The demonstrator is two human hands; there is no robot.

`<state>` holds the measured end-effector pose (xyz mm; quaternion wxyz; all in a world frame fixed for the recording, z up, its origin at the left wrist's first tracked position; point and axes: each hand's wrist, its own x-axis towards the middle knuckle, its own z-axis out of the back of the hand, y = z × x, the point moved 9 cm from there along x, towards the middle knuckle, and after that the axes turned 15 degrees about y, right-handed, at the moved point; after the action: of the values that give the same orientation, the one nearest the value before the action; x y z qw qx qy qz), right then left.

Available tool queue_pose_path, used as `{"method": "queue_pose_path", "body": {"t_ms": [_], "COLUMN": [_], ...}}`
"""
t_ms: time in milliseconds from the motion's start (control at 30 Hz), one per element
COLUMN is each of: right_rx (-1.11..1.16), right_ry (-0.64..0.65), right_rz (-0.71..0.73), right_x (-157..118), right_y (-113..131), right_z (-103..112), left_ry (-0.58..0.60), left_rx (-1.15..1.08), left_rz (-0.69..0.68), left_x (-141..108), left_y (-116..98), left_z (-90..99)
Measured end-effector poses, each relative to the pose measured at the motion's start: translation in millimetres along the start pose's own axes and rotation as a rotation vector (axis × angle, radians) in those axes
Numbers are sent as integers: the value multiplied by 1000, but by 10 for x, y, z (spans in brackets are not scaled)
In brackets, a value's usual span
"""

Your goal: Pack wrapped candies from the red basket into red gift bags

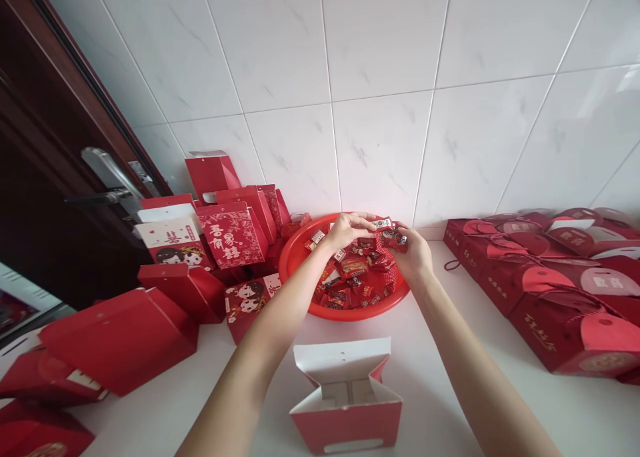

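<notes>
Both of my hands reach over a round red plastic basket [286, 277] that holds red wrapped candies [353, 270]. My left hand [349, 230] pinches a small red-and-white candy packet [383, 223] above the far rim. Close beside it, my right hand [413, 250] is closed around dark red wrapped candies [397, 238]; how many I cannot tell. Nearer to me, between my forearms, stands a red gift box [347, 427] with its top flaps up and its white inside showing.
Several folded red boxes [230, 237] stand to the left, some stacked against the white tiled wall [280, 150]. Rows of closed dark red boxes with cords [505, 277] line the right side. A dark door with a metal handle [110, 177] is at far left.
</notes>
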<state>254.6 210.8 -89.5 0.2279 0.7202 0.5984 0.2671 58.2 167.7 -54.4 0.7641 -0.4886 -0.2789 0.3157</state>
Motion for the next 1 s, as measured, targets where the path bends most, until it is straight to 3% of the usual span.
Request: {"method": "queue_pose_path", "body": {"t_ms": [167, 333, 600, 700, 800, 867, 933, 1000], "right_rx": [0, -11, -70, -81, -94, -103, -111, -120], "right_ry": [8, 7, -4, -13, -10, -6, 0, 10], "right_rz": [-2, -8, -22, -17, -32, -46, -56, -63], "right_x": [9, -9, -95, -97, -79, -67, -60, -59], "right_y": [0, 15, 43, 63, 53, 37, 22, 13], "right_z": [-2, -29, -70, -65, -59, -56, -57, -62], "left_ry": [7, 30, 175, 239, 148, 147, 310, 531], "left_rx": [20, 52, 91, 50, 43, 154, 335, 484], "left_rz": [4, 9, -32, -50, -8, 67, 186, 297], "left_x": [160, 481, 1071, 1042, 885, 765, 664, 567], "left_y": [123, 174, -46, -111, -43, 65, 228, 396], "left_z": [68, 109, 25, 74, 319, 412, 298, 42]}}
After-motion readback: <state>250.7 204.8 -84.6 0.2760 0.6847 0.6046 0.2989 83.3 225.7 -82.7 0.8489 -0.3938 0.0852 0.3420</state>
